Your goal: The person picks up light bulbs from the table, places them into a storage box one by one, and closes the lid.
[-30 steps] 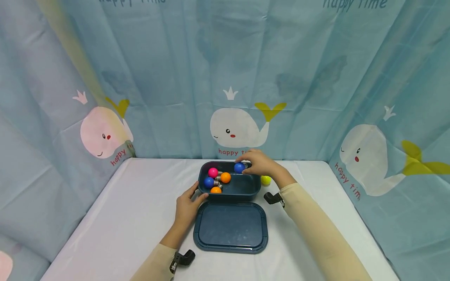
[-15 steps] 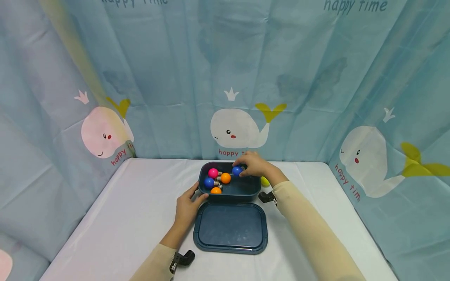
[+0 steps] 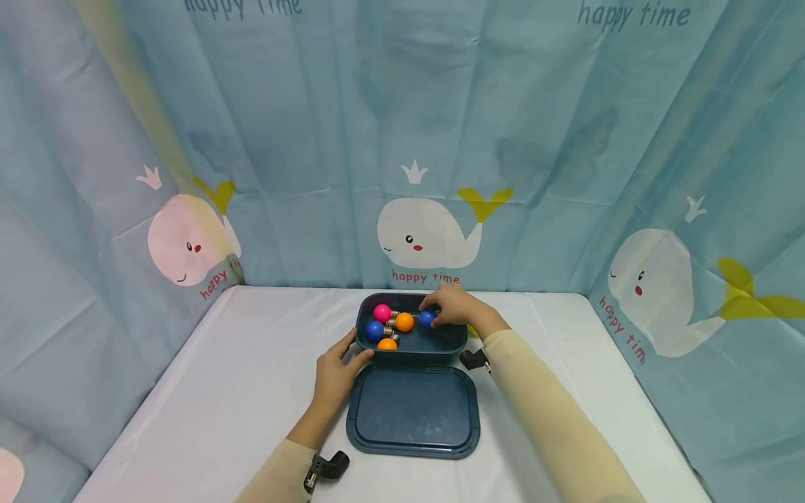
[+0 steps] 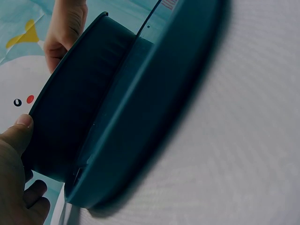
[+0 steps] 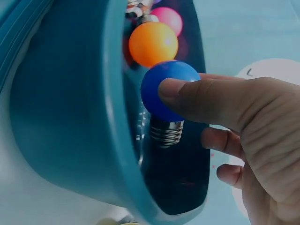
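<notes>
Pink, orange and blue bulbs (image 3: 404,322) lie left in the box (image 3: 411,357), lid (image 3: 413,412) nearer, as the right hand (image 3: 459,307) pinches another blue bulb (image 3: 426,319) right of centre, the left hand (image 3: 335,374) gripping the near-left corner.

Yellow thing (image 3: 472,332) half lost behind your right arm (image 3: 490,321)
In the head view, your arm covers most of that thing, just right of the box (image 3: 415,358); the right wrist view crops it. Your right hand (image 3: 455,306) hides the base of the blue bulb (image 3: 426,318) it pinches, and in the right wrist view your thumb (image 5: 197,97) covers part of its globe. The box's near wall hides the lower part of the nearest orange bulb (image 3: 387,344). In the left wrist view, the box hides its bulbs, the lid (image 4: 145,112) is blurred and cropped, and your left hand (image 4: 18,176) is cut off.
</notes>
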Tool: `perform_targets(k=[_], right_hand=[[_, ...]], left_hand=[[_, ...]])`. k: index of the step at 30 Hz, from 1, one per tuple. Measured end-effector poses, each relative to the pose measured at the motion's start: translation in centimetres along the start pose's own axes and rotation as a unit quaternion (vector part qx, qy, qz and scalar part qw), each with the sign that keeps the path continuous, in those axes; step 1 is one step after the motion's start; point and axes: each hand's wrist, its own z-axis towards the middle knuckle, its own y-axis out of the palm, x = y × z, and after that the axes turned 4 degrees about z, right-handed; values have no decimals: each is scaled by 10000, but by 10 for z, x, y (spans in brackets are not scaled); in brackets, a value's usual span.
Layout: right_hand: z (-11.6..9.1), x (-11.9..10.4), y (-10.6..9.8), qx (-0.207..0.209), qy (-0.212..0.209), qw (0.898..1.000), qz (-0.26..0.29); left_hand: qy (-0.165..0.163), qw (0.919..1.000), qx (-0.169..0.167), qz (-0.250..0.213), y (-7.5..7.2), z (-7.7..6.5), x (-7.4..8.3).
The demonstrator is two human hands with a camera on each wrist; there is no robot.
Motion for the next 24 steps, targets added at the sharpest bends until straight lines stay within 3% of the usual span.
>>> perform_targets(k=[11,24], right_hand=[[3,9,13,-81,141,9998,-87],[3,6,15,-11,131,9997,-229]], left_hand=[[-28,10000,-5,-3,0,-1,0],[54,10000,-17,-19,0,0,1]])
